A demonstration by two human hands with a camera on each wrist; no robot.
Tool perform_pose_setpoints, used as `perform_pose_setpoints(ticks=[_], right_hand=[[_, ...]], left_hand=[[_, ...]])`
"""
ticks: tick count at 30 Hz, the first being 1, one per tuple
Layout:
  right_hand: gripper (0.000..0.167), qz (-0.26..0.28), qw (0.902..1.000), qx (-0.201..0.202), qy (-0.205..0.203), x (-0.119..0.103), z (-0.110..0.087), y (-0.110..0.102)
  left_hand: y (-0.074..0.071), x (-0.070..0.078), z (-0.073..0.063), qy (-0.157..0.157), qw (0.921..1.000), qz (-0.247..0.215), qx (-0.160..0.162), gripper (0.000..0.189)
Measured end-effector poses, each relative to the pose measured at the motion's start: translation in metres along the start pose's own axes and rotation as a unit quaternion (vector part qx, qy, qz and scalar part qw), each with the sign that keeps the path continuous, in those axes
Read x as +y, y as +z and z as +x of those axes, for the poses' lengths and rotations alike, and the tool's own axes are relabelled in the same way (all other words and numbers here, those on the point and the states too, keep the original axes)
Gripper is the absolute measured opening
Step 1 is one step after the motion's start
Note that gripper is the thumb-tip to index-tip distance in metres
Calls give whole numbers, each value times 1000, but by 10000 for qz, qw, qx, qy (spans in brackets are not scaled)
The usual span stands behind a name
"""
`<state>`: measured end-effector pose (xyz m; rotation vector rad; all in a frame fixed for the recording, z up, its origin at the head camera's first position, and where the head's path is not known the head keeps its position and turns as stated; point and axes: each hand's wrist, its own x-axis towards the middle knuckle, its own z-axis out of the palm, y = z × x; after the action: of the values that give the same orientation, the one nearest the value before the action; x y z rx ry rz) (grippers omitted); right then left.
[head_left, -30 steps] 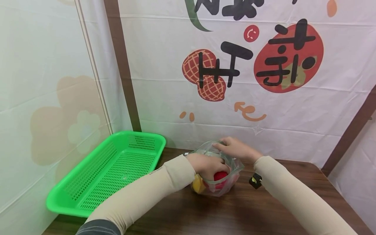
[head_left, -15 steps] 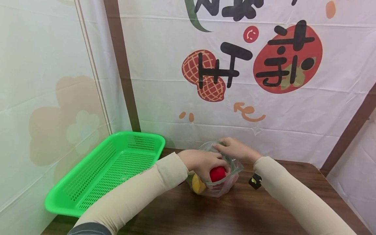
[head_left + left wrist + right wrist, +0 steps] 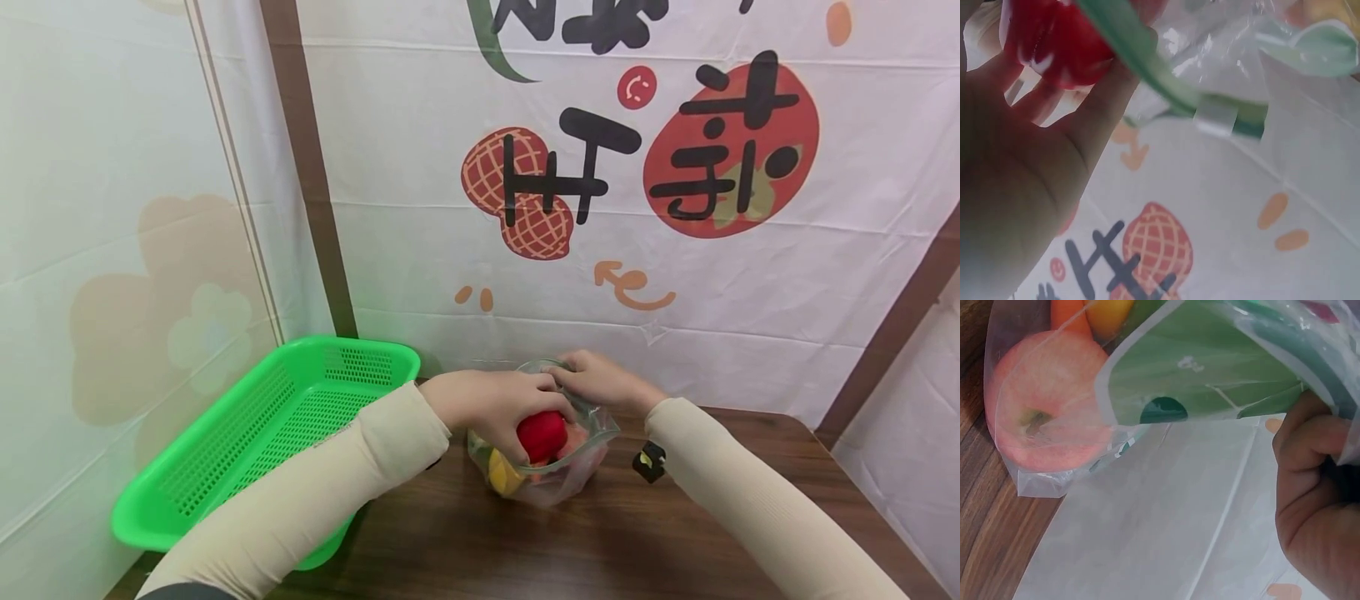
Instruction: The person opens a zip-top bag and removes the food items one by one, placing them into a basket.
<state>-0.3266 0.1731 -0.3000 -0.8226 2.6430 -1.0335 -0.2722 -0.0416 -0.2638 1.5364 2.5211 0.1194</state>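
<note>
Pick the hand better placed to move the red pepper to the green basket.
Likely left: the left hand grips the red pepper, nearer the green basket; the right hand holds the clear bag by its rim.

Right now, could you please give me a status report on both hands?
Left hand gripping red item at mouth of clear bag. Right hand holding bag rim. Apple inside. Possible snag: rim near red item.
</note>
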Motion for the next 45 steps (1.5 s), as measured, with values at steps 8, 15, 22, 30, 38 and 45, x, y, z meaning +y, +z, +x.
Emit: perform_pose_setpoints(ticks=[8,15,22,30,38,45], right_hand=[[33,274,9994,-208,-51,2,0,-2],[36,227,9995,-216,-88,1,1,-1],[41,238,9994,-228,-57,0,0,0],[44,270,9993,-240,-32,2,0,0],[44,266,9994,-224,12,2,-1,0],[43,234,9994,-266,-17,1,-2,-1]], left_hand=[[-11,2,-24,-90,9990,-181,400,75],[-16,6,-42,127,9971,-167,737,70],[-28,4,-71,-247,9929,-299,1125,74],[-30,-5,-114,-970,9845,-519,1366,71],[-16,-19,-142,-1417,9816,-509,1174,65],[-5,-34,-160,-1876,9772,-447,890,63]])
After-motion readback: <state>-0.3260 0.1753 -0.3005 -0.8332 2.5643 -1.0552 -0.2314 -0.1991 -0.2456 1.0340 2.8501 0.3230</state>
